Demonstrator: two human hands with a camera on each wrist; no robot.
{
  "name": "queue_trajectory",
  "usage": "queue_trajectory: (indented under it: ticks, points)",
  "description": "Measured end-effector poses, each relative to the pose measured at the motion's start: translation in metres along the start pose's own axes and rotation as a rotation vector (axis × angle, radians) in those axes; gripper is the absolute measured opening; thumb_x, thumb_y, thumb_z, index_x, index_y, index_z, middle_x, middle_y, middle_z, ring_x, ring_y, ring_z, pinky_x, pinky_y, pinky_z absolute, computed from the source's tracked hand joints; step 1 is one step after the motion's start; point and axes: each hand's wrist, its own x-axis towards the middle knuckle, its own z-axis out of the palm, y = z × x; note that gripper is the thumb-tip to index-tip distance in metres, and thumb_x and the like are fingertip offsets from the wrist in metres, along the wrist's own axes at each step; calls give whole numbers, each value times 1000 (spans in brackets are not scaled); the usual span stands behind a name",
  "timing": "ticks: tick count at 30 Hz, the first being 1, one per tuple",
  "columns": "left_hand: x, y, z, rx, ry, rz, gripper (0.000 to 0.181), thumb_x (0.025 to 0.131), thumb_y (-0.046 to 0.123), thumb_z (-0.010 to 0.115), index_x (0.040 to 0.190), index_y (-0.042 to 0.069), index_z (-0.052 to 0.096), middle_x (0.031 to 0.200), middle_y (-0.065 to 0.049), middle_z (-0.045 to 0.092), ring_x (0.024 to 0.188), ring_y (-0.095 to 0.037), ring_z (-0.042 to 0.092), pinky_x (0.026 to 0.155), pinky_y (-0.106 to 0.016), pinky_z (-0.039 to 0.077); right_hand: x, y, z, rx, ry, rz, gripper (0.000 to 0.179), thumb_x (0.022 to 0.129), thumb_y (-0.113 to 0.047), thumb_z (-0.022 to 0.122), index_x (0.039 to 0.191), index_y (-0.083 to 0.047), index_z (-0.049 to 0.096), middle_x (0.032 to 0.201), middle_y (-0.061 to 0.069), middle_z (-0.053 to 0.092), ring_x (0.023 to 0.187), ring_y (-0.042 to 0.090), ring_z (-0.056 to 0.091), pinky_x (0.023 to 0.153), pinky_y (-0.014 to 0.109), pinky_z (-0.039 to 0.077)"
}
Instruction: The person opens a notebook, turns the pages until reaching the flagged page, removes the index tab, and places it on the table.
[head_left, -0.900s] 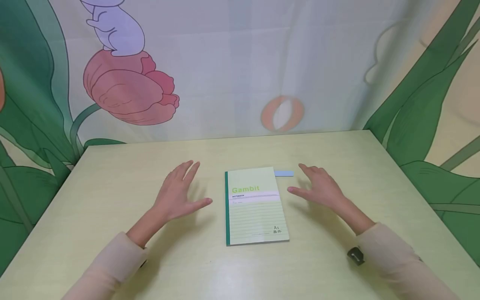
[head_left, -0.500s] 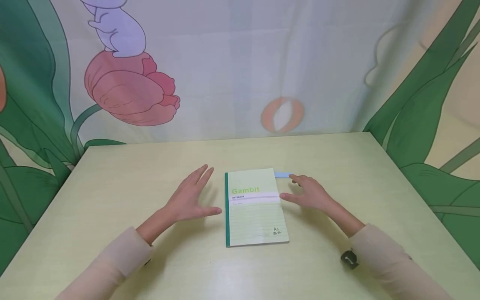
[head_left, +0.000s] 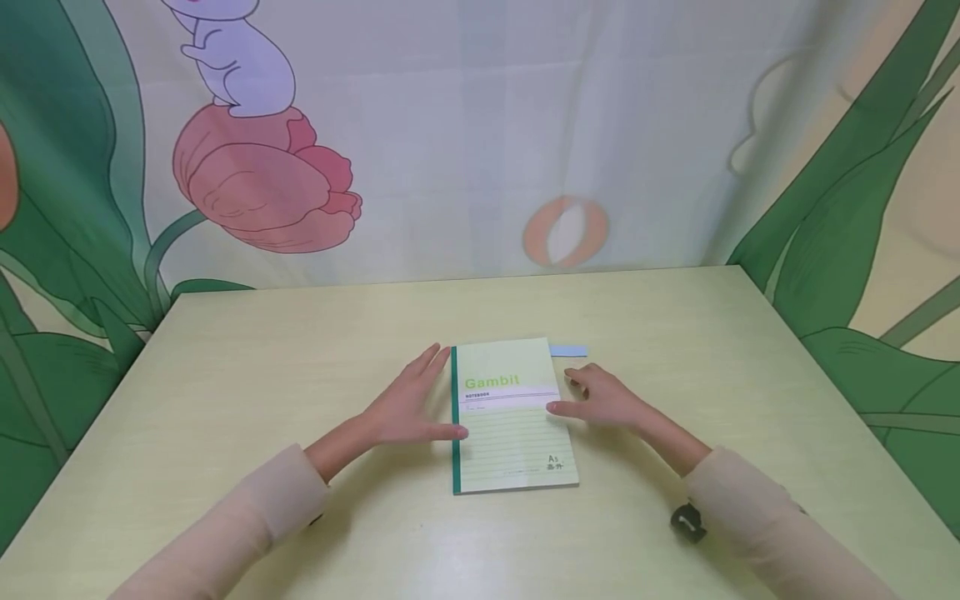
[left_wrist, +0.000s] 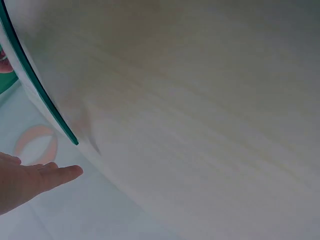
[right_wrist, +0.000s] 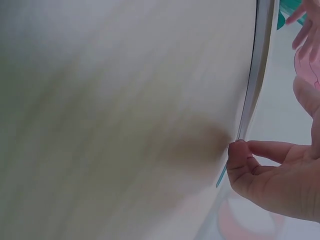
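Observation:
A pale green notebook (head_left: 510,450) with a dark green spine and "Gambit" on its cover lies flat on the table. Beside its spine is my left hand (head_left: 405,408), fingers extended, thumb reaching over the cover's left edge. On the opposite side, my right hand (head_left: 606,402) has its thumb over the right edge and its fingers bent near the page side. The right wrist view has those fingertips (right_wrist: 240,149) right at the notebook's edge, the thumb held apart. A flat light-blue strip (head_left: 569,351) sticks out from under the notebook's upper right; its other part is hidden.
The pale wooden table (head_left: 337,333) ends at a printed curtain (head_left: 450,150) with a rabbit, a flower and leaves. A small black device (head_left: 687,522) hangs below the right sleeve (head_left: 757,500).
Both hands have moved in toward the notebook and a little nearer the person. The left thumb now overlaps the spine and the right thumb the right edge. The notebook stays put.

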Motion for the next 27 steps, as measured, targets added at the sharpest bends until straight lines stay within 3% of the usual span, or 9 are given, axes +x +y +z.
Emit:
queue_trajectory:
  ticks: [6,11,16,23,27]
  points:
    - [4,4,7,-83,-81,-72,111,69,50,73,146,5,8,151,-15,6,137,-31,7,105,-50,19,3,-3,4,-13,-19,-36,65,82,-35,66,123,10,47,111,22,49,98,30,43,74,34,35]
    - [8,4,13,-69,-141,-98,109,69,49,74,146,4,11,150,-14,14,137,-31,11,106,-51,16,3,-5,5,-15,-39,-45,67,83,-36,65,126,11,46,116,25,48,104,32,44,76,37,37]
    - [9,6,15,-19,-192,-99,105,70,50,72,145,5,16,148,-12,22,136,-31,15,102,-61,11,2,-6,5,29,-50,-30,68,84,-36,64,129,10,43,117,24,47,99,29,44,76,37,37]
    - [8,11,12,-27,-203,-99,103,71,50,71,145,5,15,149,-13,20,136,-31,14,102,-61,11,0,-7,2,118,-31,-20,53,87,-31,61,130,-3,48,119,19,48,97,28,47,78,39,41]
    - [9,13,12,-58,-181,-60,102,74,50,69,146,4,13,150,-13,18,137,-30,13,106,-52,13,-2,-9,-2,177,-7,-18,55,89,-25,58,133,3,42,121,19,47,98,27,48,77,36,42]
